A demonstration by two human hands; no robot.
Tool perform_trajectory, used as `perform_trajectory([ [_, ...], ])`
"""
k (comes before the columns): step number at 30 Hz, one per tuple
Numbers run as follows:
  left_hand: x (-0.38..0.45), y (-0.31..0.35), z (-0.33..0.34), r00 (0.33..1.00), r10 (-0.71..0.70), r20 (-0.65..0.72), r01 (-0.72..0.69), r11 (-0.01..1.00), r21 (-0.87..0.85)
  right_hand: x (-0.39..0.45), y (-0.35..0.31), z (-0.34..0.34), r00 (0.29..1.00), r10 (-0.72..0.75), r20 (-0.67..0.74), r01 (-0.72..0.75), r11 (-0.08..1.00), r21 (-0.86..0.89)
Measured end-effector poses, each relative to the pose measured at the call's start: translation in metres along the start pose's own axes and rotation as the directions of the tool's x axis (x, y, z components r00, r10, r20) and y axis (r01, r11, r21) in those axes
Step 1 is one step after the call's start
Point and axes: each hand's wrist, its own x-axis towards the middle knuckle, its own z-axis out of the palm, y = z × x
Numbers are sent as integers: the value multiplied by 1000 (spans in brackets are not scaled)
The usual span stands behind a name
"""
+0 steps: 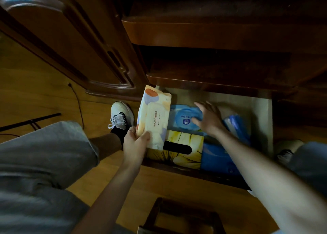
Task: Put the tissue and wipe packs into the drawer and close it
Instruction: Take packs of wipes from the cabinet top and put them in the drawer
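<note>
View from a head-worn camera, looking down into an open wooden drawer (261, 113) set low in a dark cabinet.

The main risk, as I judge it, is crowding. The drawer already holds a blue wipe pack (184, 117) with a round lid at the far left, a yellow tissue box (185, 145) at the near left, a blue pack (217, 159) at the near right and a tilted blue-and-white pack (235, 125) at the far right. If the pack now held is laid on top of these, it may stand too high and catch on the cabinet frame when the drawer is pushed shut. It could also slip to the floor, since it hangs over the drawer's left edge and is held only by its lower end.

That cream wipe pack (154, 117) has pastel orange and lilac blotches and a pale flip lid with small print (the lettering is too small to read). It looks soft and stands nearly upright. The left hand (135, 141) grips its near end, thumb across the front.

The right hand (208, 117) is flat, fingers straight and spread, over the blue wipe pack, holding nothing.
</note>
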Motion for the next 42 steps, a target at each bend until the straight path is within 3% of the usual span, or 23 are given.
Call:
perform_trajectory([
  [2, 1, -1, 4, 999, 26, 42, -27, 999, 24, -8, -15, -9, 1000, 30, 9, -31, 978, 205],
  [4, -3, 1, 8, 989, 117, 94, -128, 984, 123, -17, -36, -19, 992, 42, 117, -103, 800, 591],
  [6, -6, 4, 12, 934, 328, 141, -357, 851, 386, -22, -50, -30, 989, -45, 139, -75, 658, 749],
  [8, -8, 9, 16, 862, 484, 152, -481, 687, 545, -28, -53, -41, 982, -103, 159, -65, 605, 794],
  [9, -9, 12, 18, 853, 500, 150, -493, 678, 545, -31, -50, -46, 975, -120, 189, -78, 607, 790],
  [11, -9, 16, 21, 880, 449, 153, -469, 770, 432, -35, -41, -52, 972, -86, 219, -107, 666, 738],
  [14, -6, 18, 22, 932, 356, 70, -363, 912, 189, -32, -18, -56, 991, 120, 61, -129, 719, 683],
  [17, 5, 15, 19, 970, 235, -64, -229, 970, 86, -28, -2, -48, 912, 409, -24, -263, 630, 731],
  [20, 11, 8, 17, 978, 199, -57, -192, 975, 116, -23, -4, -26, 852, 524, -1, -365, 595, 716],
  [22, 10, 4, 18, 976, 218, -9, -215, 965, 152, -23, -13, -13, 864, 504, 1, -435, 743, 508],
  [24, 9, 0, 17, 967, 253, 37, -255, 947, 196, -23, -20, -3, 916, 400, -26, -388, 901, 193],
  [26, 10, -2, 15, 956, 290, 54, -294, 929, 225, -17, -20, 2, 938, 335, -82, -333, 942, 45],
  [28, 11, -3, 14, 952, 300, 53, -304, 923, 235, -8, -15, -2, 940, 338, -45, -332, 937, 111],
  [30, 13, -4, 16, 957, 287, 49, -290, 929, 230, 0, -9, -7, 944, 321, 79, -330, 921, 207],
  [32, 16, -6, 18, 962, 268, 57, -274, 933, 235, 4, -6, -10, 950, 270, 156, -296, 937, 184],
  [36, 20, -8, 24, 967, 223, 124, -246, 943, 224, 8, -17, -4, 966, 185, 180, -221, 953, 206],
  [42, 19, -13, 31, 949, 238, 206, -294, 902, 315, 8, -28, 5, 969, 218, 119, -224, 974, 43],
])
